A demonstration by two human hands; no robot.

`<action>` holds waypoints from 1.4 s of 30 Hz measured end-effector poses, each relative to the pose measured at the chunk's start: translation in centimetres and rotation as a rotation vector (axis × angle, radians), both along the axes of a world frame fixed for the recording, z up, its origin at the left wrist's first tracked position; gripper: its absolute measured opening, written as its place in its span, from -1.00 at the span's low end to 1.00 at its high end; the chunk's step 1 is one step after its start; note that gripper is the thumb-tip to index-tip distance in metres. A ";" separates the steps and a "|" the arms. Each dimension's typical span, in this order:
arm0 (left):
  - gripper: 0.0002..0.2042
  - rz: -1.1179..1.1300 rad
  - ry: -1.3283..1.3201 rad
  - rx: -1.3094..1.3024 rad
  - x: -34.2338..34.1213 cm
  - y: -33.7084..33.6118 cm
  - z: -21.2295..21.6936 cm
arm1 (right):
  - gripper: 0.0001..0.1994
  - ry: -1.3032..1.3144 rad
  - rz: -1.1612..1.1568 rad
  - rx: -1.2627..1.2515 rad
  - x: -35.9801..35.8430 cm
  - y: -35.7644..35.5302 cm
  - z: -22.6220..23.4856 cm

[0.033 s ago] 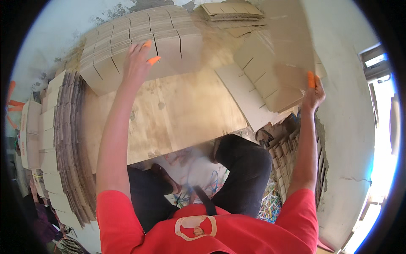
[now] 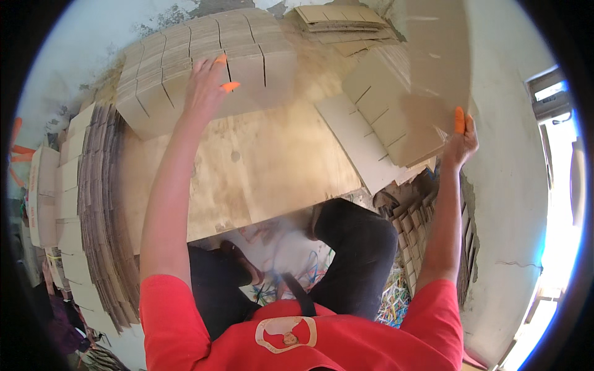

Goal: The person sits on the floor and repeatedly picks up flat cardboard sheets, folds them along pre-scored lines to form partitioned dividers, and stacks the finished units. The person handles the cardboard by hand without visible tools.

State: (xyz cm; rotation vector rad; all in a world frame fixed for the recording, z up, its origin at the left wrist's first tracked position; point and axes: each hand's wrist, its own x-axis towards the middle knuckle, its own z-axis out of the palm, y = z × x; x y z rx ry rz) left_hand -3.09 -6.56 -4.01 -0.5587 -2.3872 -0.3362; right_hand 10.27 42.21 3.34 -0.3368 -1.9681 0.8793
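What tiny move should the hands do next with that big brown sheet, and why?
Maybe bring the cardboard sheet across toward the left hand, so both hands can steady it. Only the right hand grips it, near a lower corner, while the left looks open and empty by the slotted cardboard stack.

A pale wood counter (image 2: 272, 164) stands over a whitish floor (image 2: 281, 235) — littered with thin coloured strips (image 2: 396, 300). The far wall (image 2: 93, 59) is pale, stained and flaking in patches. Bright light comes through an opening (image 2: 564, 179) at right — beside a white wall (image 2: 507, 204) bearing a thin dark line (image 2: 520, 263).
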 end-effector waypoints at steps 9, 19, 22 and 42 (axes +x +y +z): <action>-0.69 0.052 -0.067 -0.193 -6.2 3.7 -1.6 | -0.72 0.074 0.355 -0.179 1.1 -14.4 -0.6; -0.89 -0.243 -0.123 -0.142 -0.8 2.8 0.3 | -0.44 -0.008 0.374 0.332 1.4 -20.8 -0.5; -0.86 -0.305 -0.173 -0.211 1.0 4.0 1.0 | -0.42 -0.031 0.437 0.313 1.5 -21.2 -1.0; -0.87 -0.412 -0.022 -0.101 8.8 6.6 4.0 | -0.46 -0.359 0.662 0.399 2.0 -22.6 -3.5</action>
